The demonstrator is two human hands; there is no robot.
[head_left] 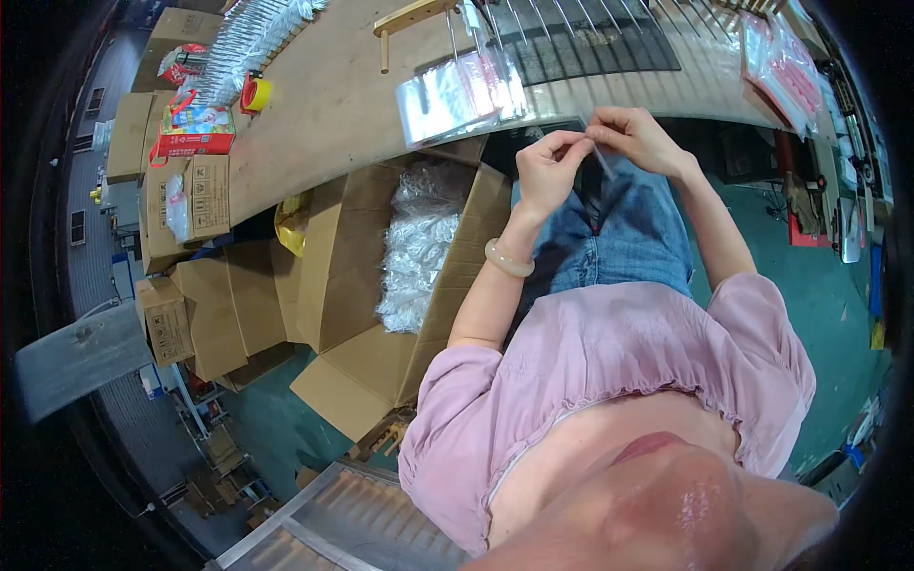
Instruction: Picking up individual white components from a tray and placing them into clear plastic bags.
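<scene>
Both my hands are raised over my lap, in front of the workbench edge. My left hand (550, 171) and my right hand (633, 135) pinch the two ends of a thin clear strip (601, 162), fingertips nearly touching. A pale bangle (507, 259) circles my left wrist. Just beyond my hands, a stack of clear plastic bags (459, 95) lies on the wooden workbench (324, 105). What the strip is exactly is too small to tell.
An open cardboard box (367, 285) of clear wrapped items stands on the floor to my left, with more cartons (195, 314) beside it. A yellow tape roll (255, 93), a red box (195, 131) and thin metal rods (571, 38) lie on the bench.
</scene>
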